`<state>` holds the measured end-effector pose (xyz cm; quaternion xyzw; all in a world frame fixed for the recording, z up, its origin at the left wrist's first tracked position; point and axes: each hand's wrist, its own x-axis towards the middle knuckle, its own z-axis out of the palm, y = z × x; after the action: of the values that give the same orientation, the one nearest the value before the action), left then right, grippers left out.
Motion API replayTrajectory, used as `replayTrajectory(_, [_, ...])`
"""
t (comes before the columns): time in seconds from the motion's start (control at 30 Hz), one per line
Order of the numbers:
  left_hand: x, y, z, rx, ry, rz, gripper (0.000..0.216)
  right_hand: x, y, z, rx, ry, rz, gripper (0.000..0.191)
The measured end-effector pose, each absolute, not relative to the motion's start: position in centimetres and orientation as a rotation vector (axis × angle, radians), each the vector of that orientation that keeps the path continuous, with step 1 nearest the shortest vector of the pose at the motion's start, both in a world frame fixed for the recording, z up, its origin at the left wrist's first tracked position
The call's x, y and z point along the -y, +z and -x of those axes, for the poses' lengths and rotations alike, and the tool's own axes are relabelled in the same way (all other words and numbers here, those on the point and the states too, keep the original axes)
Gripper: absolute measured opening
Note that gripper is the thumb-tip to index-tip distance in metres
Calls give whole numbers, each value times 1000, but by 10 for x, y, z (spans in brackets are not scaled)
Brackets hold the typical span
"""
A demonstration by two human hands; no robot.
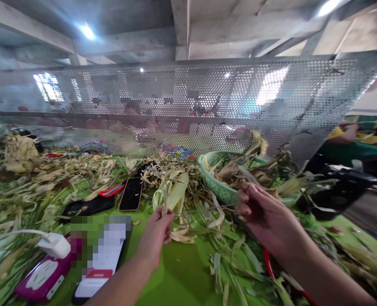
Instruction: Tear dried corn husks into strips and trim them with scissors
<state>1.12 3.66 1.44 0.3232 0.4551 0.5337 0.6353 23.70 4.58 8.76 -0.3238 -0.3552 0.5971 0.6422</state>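
My left hand is closed in a pinch on the base of a pale green corn husk bundle, whose folded husks stand up from the fingertips. A thin husk strand runs sideways from this bundle toward my right hand. The fingers of that hand are curled shut around the strand's other end, raised a little in front of a green basket. Loose husk strips lie on the green table under and between both hands.
At the lower left are a purple power strip with a white charger and a lit phone. Another phone and red-handled scissors lie behind. A perforated metal screen stands across the back. A person's arm shows at right.
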Motion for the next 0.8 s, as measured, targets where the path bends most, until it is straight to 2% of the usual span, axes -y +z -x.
replayTrajectory(0.5, [-33, 20, -12, -1061, 1127, -787, 29, -36, 143, -273, 906, 1055, 757, 11])
replayTrajectory(0.67, [-34, 19, -11, -1043, 1126, -804, 38, -33, 132, -269, 1148, 823, 945, 19])
replayTrajectory(0.73, [-34, 19, -11, -1052, 1128, -801, 39, -31, 120, -257, 1346, 836, 1115, 22])
replayTrajectory(0.8, [-33, 21, -12, -1052, 1126, -799, 39, -28, 106, -239, 1514, 994, 1219, 22])
